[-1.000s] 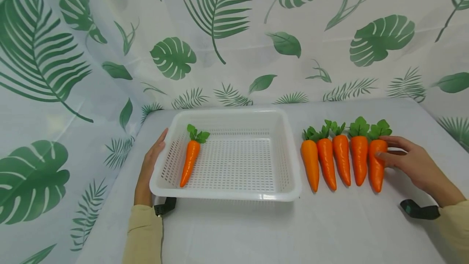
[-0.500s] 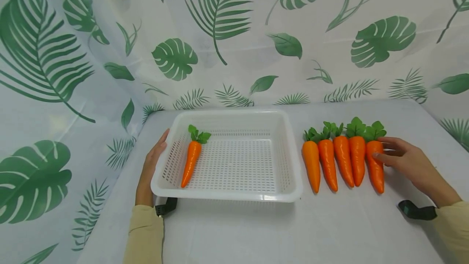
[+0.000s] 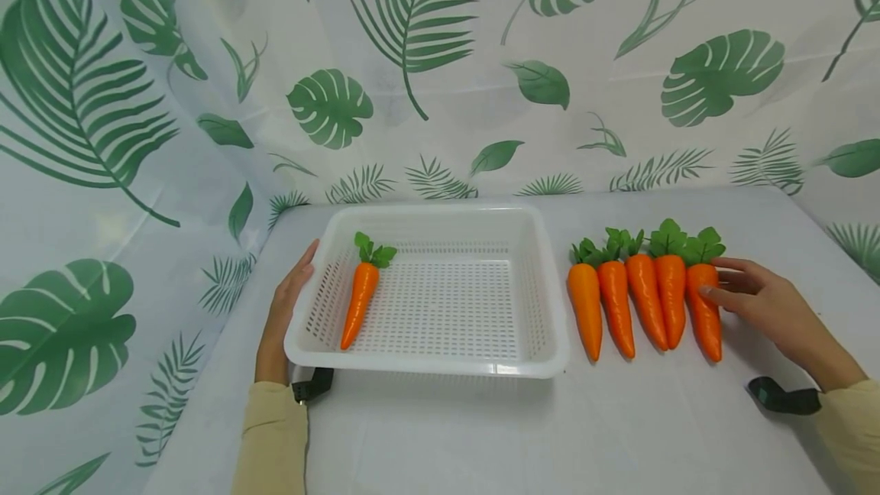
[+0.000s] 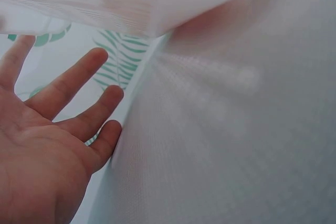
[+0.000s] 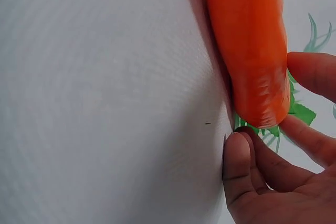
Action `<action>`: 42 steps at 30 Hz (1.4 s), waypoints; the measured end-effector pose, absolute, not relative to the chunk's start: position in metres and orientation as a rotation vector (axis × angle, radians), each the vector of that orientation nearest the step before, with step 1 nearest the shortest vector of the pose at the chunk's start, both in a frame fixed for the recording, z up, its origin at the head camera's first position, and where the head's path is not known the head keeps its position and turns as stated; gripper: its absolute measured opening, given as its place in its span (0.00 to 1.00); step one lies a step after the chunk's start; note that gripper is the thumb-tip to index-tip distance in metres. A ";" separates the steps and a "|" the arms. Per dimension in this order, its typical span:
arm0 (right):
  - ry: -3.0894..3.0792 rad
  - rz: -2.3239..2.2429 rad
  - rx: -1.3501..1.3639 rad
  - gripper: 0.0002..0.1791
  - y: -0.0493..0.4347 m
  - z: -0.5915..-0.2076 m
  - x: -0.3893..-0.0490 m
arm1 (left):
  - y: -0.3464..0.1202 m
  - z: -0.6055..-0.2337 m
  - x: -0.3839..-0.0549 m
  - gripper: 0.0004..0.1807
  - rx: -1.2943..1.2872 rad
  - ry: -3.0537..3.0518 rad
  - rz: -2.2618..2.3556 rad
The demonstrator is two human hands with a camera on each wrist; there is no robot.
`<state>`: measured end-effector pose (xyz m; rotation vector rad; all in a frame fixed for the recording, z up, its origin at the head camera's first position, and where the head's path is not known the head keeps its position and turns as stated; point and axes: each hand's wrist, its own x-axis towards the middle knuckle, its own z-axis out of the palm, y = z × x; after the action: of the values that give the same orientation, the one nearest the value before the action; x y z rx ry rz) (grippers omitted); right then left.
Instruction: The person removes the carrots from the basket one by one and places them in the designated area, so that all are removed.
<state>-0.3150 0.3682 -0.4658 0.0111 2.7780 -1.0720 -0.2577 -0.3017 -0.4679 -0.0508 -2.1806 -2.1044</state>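
My left hand [image 3: 285,310] rests along the left wall of a white plastic basket [image 3: 419,367], its fingers extended. The left wrist view shows those fingers [image 4: 68,85] spread under the basket's edge. One toy carrot [image 3: 359,304] with green leaves lies in the basket's left part. To the basket's right, several toy carrots lie side by side, leaves away from me. My right hand [image 3: 773,312] holds the rightmost carrot [image 3: 704,312] near its leafy end, thumb on top. In the right wrist view, thumb and index finger meet that carrot [image 5: 252,51], with other fingers down at the table.
The leftmost carrot [image 3: 584,312] of the row lies close to the basket's right wall. A white cloth covers the table [image 3: 440,441]. Behind and to the left hangs a leaf-print curtain [image 3: 440,136]. Dark wrist devices [image 3: 784,396] sit at both sleeves.
My right hand has shifted slightly left with the rightmost carrot, and the carrots beside it sit closer together. Since half a second ago almost nothing has moved. My left hand stays at the basket.
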 end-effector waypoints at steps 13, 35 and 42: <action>2.825 -1.015 0.045 0.49 0.371 -0.451 -0.313 | -0.300 -0.466 -0.258 0.30 -0.029 -2.209 -2.074; 2.926 -1.210 0.000 0.45 0.307 -0.407 -0.328 | -0.303 -0.468 -0.258 0.30 -0.042 -2.174 -2.117; 2.875 -1.228 -0.092 0.43 0.271 -0.392 -0.338 | -0.304 -0.470 -0.260 0.31 -0.061 -2.178 -2.120</action>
<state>-0.3381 0.2709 -0.3924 -0.0923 2.8752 -1.2277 -0.2602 -0.3040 -0.4698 -0.0612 -2.1776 -2.1201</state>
